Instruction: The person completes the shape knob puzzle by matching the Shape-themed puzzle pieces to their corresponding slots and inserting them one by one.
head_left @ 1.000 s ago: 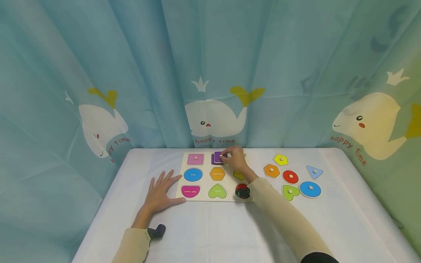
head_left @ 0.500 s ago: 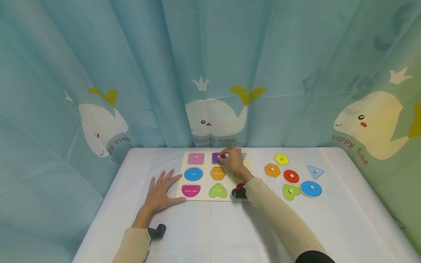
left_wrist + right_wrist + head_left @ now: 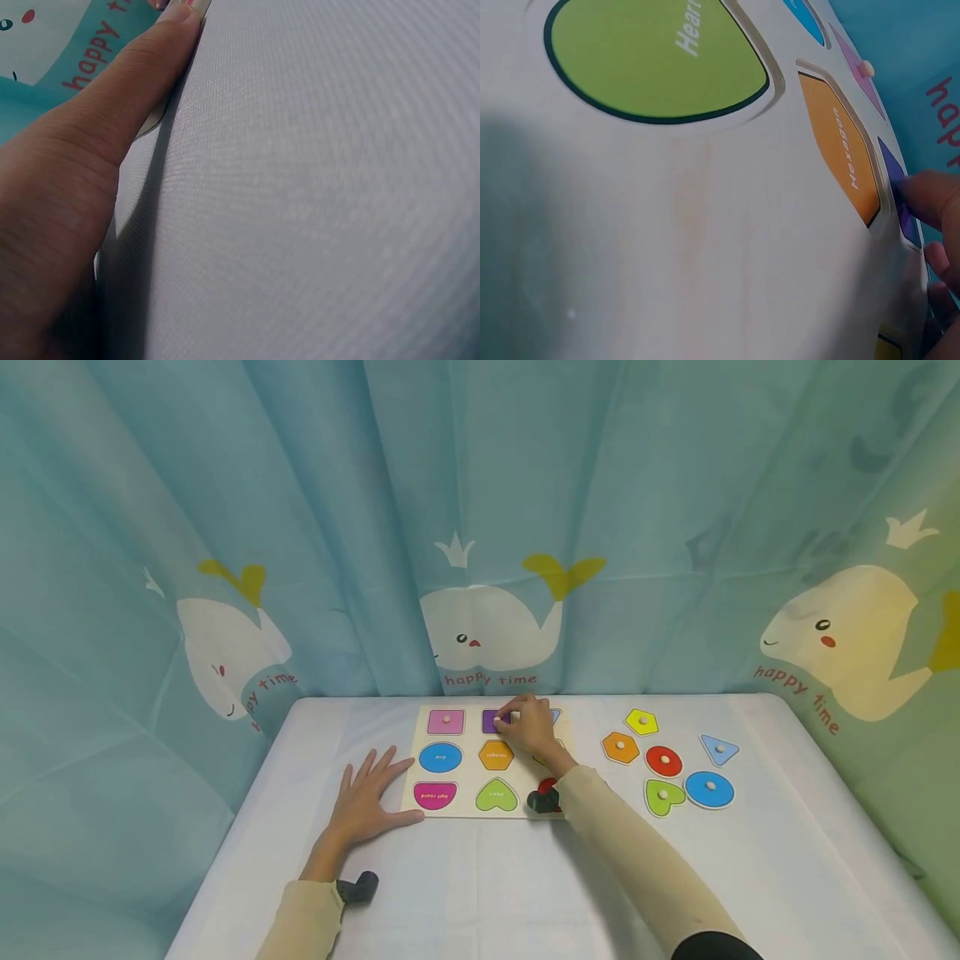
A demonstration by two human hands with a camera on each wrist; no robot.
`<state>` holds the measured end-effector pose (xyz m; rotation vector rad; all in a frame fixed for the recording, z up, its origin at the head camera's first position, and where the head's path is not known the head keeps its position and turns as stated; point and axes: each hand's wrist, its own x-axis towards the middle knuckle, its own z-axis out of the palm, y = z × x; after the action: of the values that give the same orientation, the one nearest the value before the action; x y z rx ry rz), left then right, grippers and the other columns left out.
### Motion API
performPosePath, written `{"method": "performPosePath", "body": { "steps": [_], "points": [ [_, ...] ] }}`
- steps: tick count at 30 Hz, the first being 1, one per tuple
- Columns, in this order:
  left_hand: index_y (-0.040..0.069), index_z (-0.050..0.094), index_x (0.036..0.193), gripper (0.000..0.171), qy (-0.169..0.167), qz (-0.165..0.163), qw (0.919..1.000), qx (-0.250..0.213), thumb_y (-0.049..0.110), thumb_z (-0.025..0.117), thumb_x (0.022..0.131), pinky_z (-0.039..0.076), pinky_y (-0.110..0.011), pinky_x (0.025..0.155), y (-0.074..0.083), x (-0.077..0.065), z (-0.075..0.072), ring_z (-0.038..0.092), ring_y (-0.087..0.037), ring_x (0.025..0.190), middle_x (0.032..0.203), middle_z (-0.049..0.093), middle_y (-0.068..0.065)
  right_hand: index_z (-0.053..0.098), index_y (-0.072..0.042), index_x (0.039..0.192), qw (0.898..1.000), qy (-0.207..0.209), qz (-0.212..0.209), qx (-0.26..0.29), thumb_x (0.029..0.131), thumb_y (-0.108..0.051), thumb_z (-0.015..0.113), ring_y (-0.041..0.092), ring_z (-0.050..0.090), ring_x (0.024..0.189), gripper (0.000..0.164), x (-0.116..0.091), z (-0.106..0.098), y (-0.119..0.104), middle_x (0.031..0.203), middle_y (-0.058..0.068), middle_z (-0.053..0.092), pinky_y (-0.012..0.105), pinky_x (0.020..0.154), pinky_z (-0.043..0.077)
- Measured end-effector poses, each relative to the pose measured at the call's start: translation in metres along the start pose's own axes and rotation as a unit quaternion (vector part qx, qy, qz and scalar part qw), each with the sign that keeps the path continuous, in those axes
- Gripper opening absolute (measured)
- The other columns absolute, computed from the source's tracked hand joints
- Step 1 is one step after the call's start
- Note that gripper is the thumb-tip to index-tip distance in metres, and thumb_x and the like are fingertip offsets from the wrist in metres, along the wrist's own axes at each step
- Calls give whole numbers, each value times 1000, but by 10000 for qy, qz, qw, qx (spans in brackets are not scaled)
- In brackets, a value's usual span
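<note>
A cream shape-puzzle board (image 3: 467,777) lies near the table's back edge. My right hand (image 3: 534,727) is over its back row, finger and thumb at the knob of a purple four-sided puzzle piece (image 3: 489,720), which sits in its recess. The right wrist view shows fingertips on this purple piece (image 3: 889,163); the hand partly covers it. My left hand (image 3: 363,802) lies flat with fingers spread, touching the board's left side. In the left wrist view its thumb (image 3: 127,82) rests at the board's corner. A pink puzzle piece (image 3: 447,722) with a knob sits in the back-left recess.
Loose knobbed pieces lie right of the board: a yellow pentagon (image 3: 642,722), orange hexagon (image 3: 620,747), red circle (image 3: 663,762), blue triangle (image 3: 719,750), green heart (image 3: 664,797) and blue oval (image 3: 708,790). A blue curtain (image 3: 337,635) hangs behind the white table (image 3: 480,885).
The purple piece has shifted from lying offset over its recess to sitting in it, and my right hand moved slightly left with it. My left hand has stayed put.
</note>
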<state>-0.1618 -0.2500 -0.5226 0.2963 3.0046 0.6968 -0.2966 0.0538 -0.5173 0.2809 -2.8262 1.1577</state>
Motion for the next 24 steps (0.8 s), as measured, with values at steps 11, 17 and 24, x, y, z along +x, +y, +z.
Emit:
{"method": "performPosePath", "body": {
  "steps": [11, 17, 24],
  "points": [
    [22, 49, 154, 94, 29, 27, 10000, -60, 61, 82, 74, -1, -73, 118, 1, -1, 0, 11, -44, 155, 168, 28, -14, 82, -13, 99, 10000, -11, 68, -26, 89, -24, 80, 38, 47, 121, 16, 0, 0, 1, 125, 13, 62, 56, 106, 35],
    [23, 49, 154, 95, 18, 0, 10000, -39, 62, 82, 74, -2, -73, 118, 0, 0, 0, 11, -44, 156, 168, 28, -14, 82, -12, 99, 10000, 18, 43, 40, 89, -24, 80, 37, 47, 121, 16, 0, 0, 1, 124, 13, 62, 56, 106, 35],
    [23, 49, 154, 96, 53, -6, 10000, -53, 63, 81, 73, -2, -72, 119, -1, -1, 2, 10, -44, 156, 168, 28, -13, 82, -12, 99, 10000, 0, 86, 37, 90, -24, 79, 38, 47, 122, 16, -2, 0, 1, 124, 13, 62, 57, 107, 34]
  ]
}}
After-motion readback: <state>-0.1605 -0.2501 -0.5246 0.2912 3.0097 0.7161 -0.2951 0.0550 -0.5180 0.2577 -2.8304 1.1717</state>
